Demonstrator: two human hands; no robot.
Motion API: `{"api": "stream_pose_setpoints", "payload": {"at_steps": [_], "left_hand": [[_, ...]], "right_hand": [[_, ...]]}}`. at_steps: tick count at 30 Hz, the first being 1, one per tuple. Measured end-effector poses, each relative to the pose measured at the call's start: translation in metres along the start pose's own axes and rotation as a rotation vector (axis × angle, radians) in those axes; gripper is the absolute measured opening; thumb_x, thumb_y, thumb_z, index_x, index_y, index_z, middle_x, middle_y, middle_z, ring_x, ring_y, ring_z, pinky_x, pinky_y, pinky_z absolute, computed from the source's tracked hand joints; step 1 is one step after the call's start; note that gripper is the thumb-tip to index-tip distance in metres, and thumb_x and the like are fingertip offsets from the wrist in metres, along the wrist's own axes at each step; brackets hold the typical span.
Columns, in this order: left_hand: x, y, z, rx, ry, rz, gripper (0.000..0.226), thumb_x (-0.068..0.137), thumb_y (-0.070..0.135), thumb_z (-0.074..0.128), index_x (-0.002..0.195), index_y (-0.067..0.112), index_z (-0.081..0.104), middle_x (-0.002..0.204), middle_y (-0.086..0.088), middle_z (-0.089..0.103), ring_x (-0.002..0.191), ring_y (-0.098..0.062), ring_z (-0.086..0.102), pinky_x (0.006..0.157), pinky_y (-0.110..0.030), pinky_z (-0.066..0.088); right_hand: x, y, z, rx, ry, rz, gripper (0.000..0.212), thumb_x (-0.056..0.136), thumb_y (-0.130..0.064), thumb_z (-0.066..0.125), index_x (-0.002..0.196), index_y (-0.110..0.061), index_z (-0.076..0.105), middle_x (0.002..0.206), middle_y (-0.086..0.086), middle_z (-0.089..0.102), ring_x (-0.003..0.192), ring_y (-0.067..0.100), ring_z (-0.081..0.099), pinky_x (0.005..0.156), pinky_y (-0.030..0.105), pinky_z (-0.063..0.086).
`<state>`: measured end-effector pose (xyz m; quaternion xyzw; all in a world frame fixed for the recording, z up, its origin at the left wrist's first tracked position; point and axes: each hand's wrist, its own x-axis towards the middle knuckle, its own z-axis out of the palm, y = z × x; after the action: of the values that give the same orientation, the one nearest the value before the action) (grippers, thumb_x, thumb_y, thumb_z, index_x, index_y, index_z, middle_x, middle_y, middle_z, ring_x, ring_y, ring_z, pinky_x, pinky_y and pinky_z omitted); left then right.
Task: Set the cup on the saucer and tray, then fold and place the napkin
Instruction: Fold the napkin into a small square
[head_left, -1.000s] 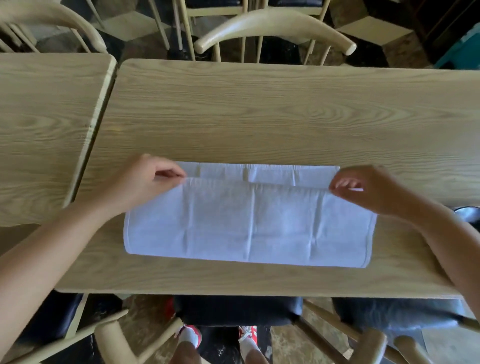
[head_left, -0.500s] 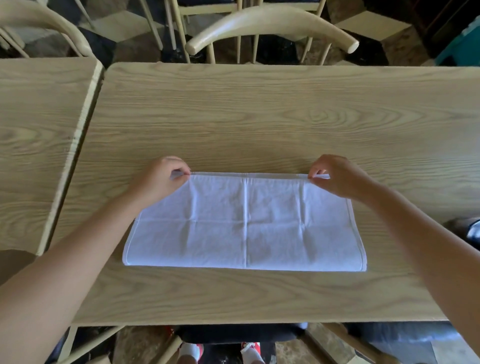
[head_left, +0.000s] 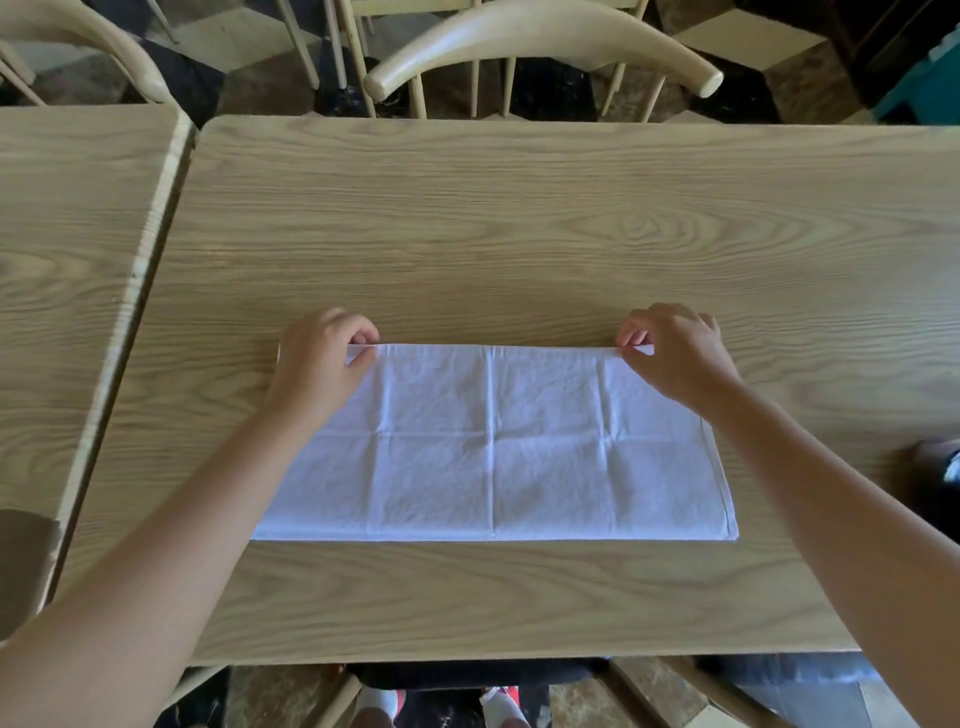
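Observation:
A white cloth napkin lies flat on the wooden table, folded into a wide rectangle with crease lines across it. My left hand pinches its far left corner between thumb and fingers. My right hand pinches the far right corner the same way. Both forearms lie over the napkin's side edges. No cup, saucer or tray shows in the frame.
A second wooden table abuts on the left with a narrow gap. A pale wooden chair stands behind the far edge, another at far left. A dark object peeks in at the right edge. Chair parts and feet show below the near edge.
Both hands carried the napkin's upper layer away from me until its edge met the far edge, closing the fold. They now hold the far corners almost still.

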<state>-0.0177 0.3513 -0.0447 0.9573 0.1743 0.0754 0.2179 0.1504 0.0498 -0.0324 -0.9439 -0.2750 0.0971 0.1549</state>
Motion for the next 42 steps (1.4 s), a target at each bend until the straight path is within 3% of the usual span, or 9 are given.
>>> {"api": "stream_pose_setpoints", "payload": {"at_steps": [4, 8, 14, 17, 23, 28, 33, 37, 42], "left_hand": [[-0.015, 0.042, 0.023, 0.158, 0.089, 0.154, 0.040, 0.091, 0.015, 0.045, 0.128, 0.002, 0.049, 0.134, -0.016, 0.054, 0.126, -0.033, 0.048, 0.101, -0.055, 0.034], [-0.038, 0.082, 0.066, 0.230, -0.081, 0.278, 0.050, 0.091, 0.021, 0.041, 0.139, 0.008, 0.039, 0.148, -0.006, 0.039, 0.136, -0.024, 0.035, 0.107, -0.059, 0.024], [-0.046, 0.055, 0.069, 0.334, -0.172, 0.195, 0.057, 0.090, 0.039, 0.030, 0.142, 0.017, 0.033, 0.150, -0.001, 0.034, 0.138, -0.018, 0.033, 0.110, -0.056, 0.018], [-0.055, 0.012, 0.050, 0.336, -0.138, 0.044, 0.063, 0.088, 0.045, 0.023, 0.145, 0.019, 0.024, 0.155, -0.001, 0.023, 0.142, -0.017, 0.021, 0.113, -0.052, 0.011], [-0.072, -0.033, 0.023, 0.349, -0.072, -0.118, 0.070, 0.084, 0.045, 0.024, 0.143, 0.009, 0.028, 0.152, -0.013, 0.027, 0.139, -0.027, 0.028, 0.111, -0.054, 0.021], [-0.076, -0.017, 0.018, 0.363, 0.009, -0.176, 0.074, 0.085, 0.051, 0.015, 0.146, 0.011, 0.017, 0.156, -0.006, 0.016, 0.144, -0.016, 0.011, 0.114, -0.053, 0.000], [-0.108, 0.068, 0.046, 0.228, 0.053, 0.062, 0.058, 0.091, 0.037, 0.027, 0.146, 0.020, 0.017, 0.154, -0.003, 0.017, 0.143, -0.016, 0.009, 0.112, -0.052, 0.002], [-0.135, 0.094, 0.074, 0.267, -0.135, 0.090, 0.052, 0.094, 0.030, 0.022, 0.146, 0.021, 0.023, 0.154, -0.005, 0.021, 0.142, -0.023, 0.017, 0.111, -0.058, 0.020], [-0.132, 0.089, 0.073, 0.288, -0.213, 0.053, 0.053, 0.093, 0.034, 0.020, 0.145, 0.026, 0.024, 0.155, -0.005, 0.021, 0.142, -0.024, 0.017, 0.110, -0.060, 0.021]], "right_hand": [[-0.023, -0.039, 0.027, -0.034, 0.248, -0.100, 0.040, 0.083, -0.016, 0.063, 0.122, -0.009, 0.058, 0.129, 0.017, 0.056, 0.123, 0.037, 0.048, 0.097, 0.048, 0.038], [-0.045, -0.089, 0.075, -0.052, 0.042, -0.131, 0.055, 0.093, -0.023, 0.044, 0.144, -0.013, 0.026, 0.155, 0.007, 0.021, 0.144, 0.023, 0.012, 0.114, 0.047, 0.010], [-0.049, -0.066, 0.082, -0.084, 0.018, -0.151, 0.060, 0.093, -0.035, 0.040, 0.145, -0.012, 0.022, 0.154, 0.004, 0.022, 0.143, 0.018, 0.015, 0.115, 0.042, 0.009], [-0.055, -0.020, 0.066, -0.158, 0.035, -0.027, 0.065, 0.090, -0.043, 0.023, 0.146, -0.012, 0.018, 0.155, 0.005, 0.018, 0.142, 0.012, 0.007, 0.116, 0.039, 0.008], [-0.065, 0.021, 0.050, -0.229, 0.035, 0.069, 0.073, 0.085, -0.051, 0.011, 0.147, -0.012, 0.012, 0.157, 0.003, 0.014, 0.144, 0.013, 0.007, 0.116, 0.039, 0.008], [-0.074, 0.000, 0.043, -0.224, 0.086, 0.127, 0.069, 0.090, -0.049, 0.016, 0.147, -0.011, 0.010, 0.158, 0.003, 0.010, 0.143, 0.012, -0.001, 0.117, 0.049, 0.001], [-0.115, -0.089, 0.070, -0.101, 0.151, 0.000, 0.062, 0.091, -0.039, 0.026, 0.145, -0.010, 0.021, 0.154, 0.005, 0.022, 0.142, 0.019, 0.015, 0.115, 0.050, 0.006], [-0.137, -0.116, 0.099, -0.103, -0.057, -0.022, 0.057, 0.094, -0.033, 0.021, 0.147, -0.017, 0.008, 0.156, 0.001, 0.003, 0.142, 0.018, -0.008, 0.113, 0.047, -0.009], [-0.136, -0.108, 0.101, -0.078, -0.077, -0.044, 0.056, 0.098, -0.033, 0.024, 0.147, -0.022, -0.001, 0.151, -0.006, -0.014, 0.140, 0.015, -0.018, 0.115, 0.044, -0.011]]}}
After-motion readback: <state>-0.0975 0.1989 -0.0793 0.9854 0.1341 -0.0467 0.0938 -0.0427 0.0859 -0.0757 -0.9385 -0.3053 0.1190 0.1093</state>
